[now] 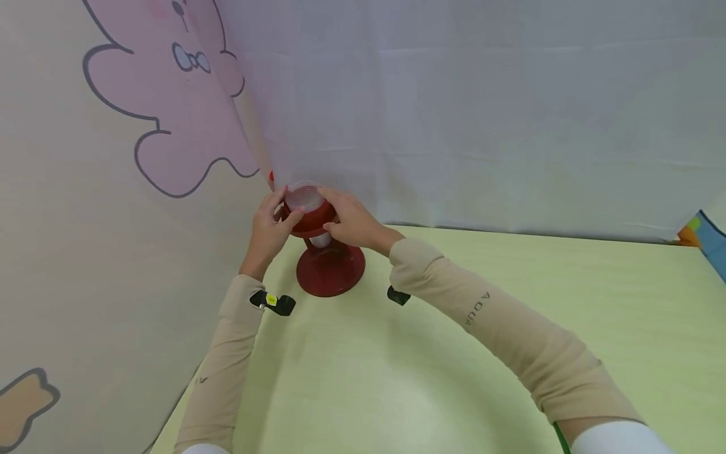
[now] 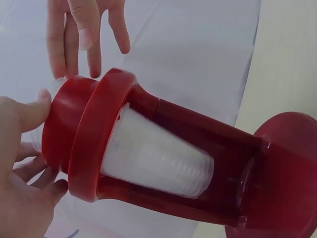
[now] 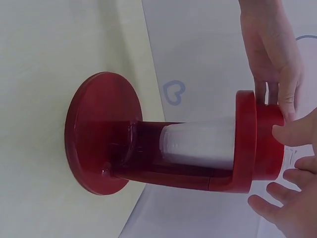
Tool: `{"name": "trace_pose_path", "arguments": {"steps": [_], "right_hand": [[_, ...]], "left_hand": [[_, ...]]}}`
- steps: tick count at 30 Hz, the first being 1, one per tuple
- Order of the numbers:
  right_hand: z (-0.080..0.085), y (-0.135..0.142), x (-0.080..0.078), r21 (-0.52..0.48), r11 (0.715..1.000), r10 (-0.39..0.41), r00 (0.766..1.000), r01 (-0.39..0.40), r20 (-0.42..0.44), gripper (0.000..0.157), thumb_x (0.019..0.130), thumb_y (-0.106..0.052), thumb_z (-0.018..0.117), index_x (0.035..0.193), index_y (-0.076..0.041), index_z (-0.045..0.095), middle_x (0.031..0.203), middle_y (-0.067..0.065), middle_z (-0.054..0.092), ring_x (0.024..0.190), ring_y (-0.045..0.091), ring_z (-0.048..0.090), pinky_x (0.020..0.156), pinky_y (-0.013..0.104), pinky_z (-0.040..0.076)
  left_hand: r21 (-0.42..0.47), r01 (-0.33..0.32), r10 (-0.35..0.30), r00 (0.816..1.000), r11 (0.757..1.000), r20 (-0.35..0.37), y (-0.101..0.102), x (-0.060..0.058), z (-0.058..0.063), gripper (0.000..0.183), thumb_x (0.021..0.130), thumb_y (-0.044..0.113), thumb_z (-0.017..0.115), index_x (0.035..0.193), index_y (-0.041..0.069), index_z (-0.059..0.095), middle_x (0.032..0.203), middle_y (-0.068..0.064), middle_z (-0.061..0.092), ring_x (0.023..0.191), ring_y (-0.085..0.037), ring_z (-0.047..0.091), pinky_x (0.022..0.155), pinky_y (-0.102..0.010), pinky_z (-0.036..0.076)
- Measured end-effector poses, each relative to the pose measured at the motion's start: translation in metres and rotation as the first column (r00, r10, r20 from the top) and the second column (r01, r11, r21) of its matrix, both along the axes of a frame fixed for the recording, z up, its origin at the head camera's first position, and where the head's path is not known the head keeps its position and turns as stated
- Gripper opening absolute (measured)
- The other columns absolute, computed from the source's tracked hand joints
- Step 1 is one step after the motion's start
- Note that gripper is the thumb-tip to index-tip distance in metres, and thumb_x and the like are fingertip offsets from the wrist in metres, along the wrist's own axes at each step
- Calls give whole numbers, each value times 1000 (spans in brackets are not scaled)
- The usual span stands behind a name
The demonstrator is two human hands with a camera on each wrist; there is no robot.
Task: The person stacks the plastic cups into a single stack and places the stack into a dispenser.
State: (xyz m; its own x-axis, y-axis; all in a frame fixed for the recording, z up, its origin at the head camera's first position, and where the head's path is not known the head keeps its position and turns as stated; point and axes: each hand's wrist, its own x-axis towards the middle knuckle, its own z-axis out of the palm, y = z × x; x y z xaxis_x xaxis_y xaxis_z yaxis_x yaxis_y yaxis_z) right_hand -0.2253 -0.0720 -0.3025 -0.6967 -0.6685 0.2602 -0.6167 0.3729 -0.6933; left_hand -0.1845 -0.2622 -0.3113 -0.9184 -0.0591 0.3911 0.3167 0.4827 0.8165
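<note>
A red cup dispenser stands upright on its round base near the table's back left corner. Translucent plastic cups are stacked inside it, tapering downward, and their clear rims show above the red collar. On the left side of the collar, my left hand holds it with the thumb at the near side and fingers curled behind. From the right, my right hand grips the same top part, its thumb on the collar and its fingers spread around the far side. The far fingertips are partly hidden.
The pale green table extends right and toward me. A white sheet wall rises right behind the dispenser, and another wall with a pink cartoon figure stands close on the left. A colourful item shows at the right edge.
</note>
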Motion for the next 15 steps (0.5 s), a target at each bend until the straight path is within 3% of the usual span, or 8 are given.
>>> {"name": "trace_pose_path", "arguments": {"steps": [2,6,10,15], "right_hand": [[-1,1,0,-9,1000,5,1000,-5,19,67,89,-3,59,147,-1,27,143,12,40,115,25,48,98,34,46],[-2,4,-2,-22,1000,11,1000,-11,23,68,88,-2,60,147,-1,26,144,13,40,112,26,50,96,35,48],[-3,9,-3,-31,999,23,999,-22,24,68,87,-1,60,147,-1,28,141,13,42,108,28,51,93,36,49],[-3,23,2,27,1000,7,1000,-7,15,66,88,-9,62,146,-5,31,144,9,40,128,24,40,106,37,38]], "left_hand": [[-3,-1,1,1000,1000,-2,6,4,6,59,90,5,63,141,-6,35,139,-27,39,130,-37,36,107,-51,31],[-15,-14,13,1000,1000,-26,10,2,7,58,90,3,62,140,-8,35,138,-29,39,128,-40,38,105,-53,33],[-34,-31,30,999,999,-41,4,-9,-5,59,90,11,64,141,-3,38,137,-24,42,127,-35,41,105,-50,35],[-88,-66,63,998,994,-30,-4,-16,-15,65,90,24,67,144,3,37,139,-18,41,127,-30,40,106,-48,35]]}}
